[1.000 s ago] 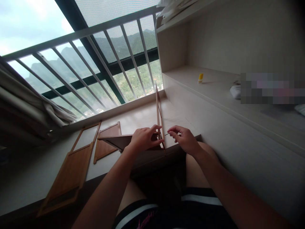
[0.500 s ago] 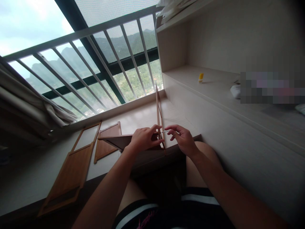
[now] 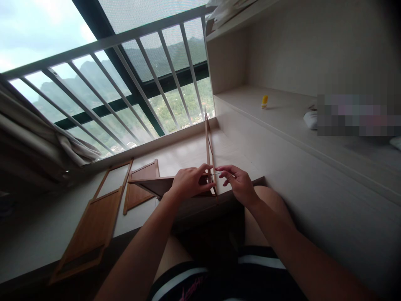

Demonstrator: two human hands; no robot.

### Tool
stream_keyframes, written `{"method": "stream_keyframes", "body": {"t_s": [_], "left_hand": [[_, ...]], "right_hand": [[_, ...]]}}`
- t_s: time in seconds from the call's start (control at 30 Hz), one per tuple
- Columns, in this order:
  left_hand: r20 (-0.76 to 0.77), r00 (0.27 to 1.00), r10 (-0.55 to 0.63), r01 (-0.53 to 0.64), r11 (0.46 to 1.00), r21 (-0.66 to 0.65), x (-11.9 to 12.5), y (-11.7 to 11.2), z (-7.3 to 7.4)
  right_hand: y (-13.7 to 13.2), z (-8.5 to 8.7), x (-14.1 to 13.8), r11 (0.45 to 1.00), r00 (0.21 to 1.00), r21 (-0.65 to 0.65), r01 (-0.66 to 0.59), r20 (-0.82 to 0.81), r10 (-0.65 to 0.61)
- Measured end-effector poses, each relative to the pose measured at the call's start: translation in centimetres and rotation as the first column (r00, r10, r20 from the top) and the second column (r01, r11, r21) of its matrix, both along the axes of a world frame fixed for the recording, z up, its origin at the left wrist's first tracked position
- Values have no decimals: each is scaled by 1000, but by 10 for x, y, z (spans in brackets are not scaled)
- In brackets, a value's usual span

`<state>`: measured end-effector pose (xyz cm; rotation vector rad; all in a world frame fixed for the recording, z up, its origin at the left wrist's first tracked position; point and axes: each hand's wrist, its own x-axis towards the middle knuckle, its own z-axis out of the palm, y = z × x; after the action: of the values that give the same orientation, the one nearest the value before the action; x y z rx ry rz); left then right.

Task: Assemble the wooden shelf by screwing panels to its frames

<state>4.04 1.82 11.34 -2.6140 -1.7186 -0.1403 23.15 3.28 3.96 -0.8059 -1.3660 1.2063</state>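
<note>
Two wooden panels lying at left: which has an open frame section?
The longer panel, farthest left: its far end is bare frame you can see through. The shorter panel beside it shows no such opening.

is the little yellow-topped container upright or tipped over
Upright: the container stands on the shelf, its yellow top uppermost.

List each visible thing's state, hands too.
left hand: curled at upright frame
right hand: pinching thin rod
thin rod: held, tip near upright frame
upright frame: standing
middle panel: on edge, partly hidden
large panel: lying flat
small panel: lying flat
curtain: bunched aside
yellow-topped container: standing
</note>
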Motion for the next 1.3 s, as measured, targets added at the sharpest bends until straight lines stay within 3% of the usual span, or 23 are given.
{"method": "stream_keyframes", "body": {"t_s": [0.6, 0.97, 1.3], "left_hand": [[10, 1000, 12, -11, 1000, -4, 1, -1, 1], [2, 1000, 12, -12, 1000, -10, 0, -1, 2], [28, 1000, 7, -7, 1000, -21, 1, -1, 2]], "right_hand": [[-1, -1, -2, 1000, 1000, 2, 21, 13, -21], [-3, -1, -4, 999, 996, -8, -40, 86, 40], [-1, -1, 5, 997, 991, 74, 10, 133, -20]]}}
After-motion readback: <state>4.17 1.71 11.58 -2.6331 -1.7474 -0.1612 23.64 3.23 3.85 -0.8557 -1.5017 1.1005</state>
